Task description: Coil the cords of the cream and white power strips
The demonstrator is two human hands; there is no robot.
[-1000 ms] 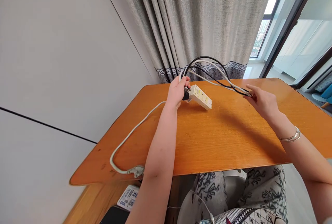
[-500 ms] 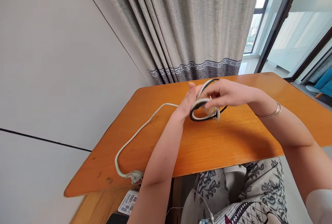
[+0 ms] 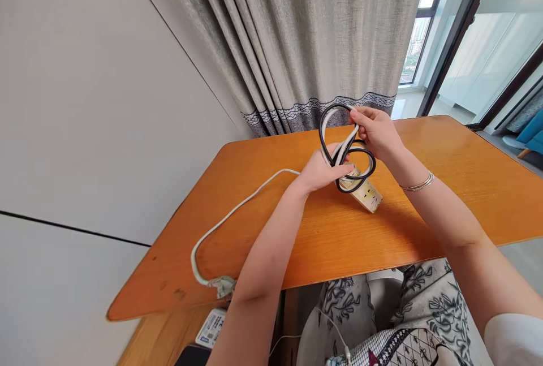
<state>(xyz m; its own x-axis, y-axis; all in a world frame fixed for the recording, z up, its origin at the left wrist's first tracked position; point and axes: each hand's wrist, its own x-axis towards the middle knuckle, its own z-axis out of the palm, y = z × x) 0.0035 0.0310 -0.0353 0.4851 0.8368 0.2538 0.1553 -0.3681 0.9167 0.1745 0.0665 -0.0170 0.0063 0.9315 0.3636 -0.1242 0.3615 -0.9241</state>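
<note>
Black and white cables (image 3: 322,134) form several loops above the table. My left hand (image 3: 324,171) is closed around the lower part of the loops, its thumb pointing right. With my right hand (image 3: 375,129) I pinch the upper right side of the large loop. A whitish power strip (image 3: 370,196) with dark socket slots shows below the loops, its upper end partly hidden by cable and my left thumb. A white cord (image 3: 244,201) runs from near my left hand across the table to a wrapped bundle (image 3: 223,285) at the front left edge.
The orange wooden table (image 3: 271,247) stands against a grey curtain (image 3: 322,32) and a white wall (image 3: 106,100). Below its front edge are a white labelled box (image 3: 211,327), my patterned clothing (image 3: 436,298) and a thin white cable (image 3: 335,329). Glass doors are at the right.
My right hand has moved up and right, pulling a loop upright. My left hand has turned, thumb now over the cables. The power strip has come into clearer view below.
</note>
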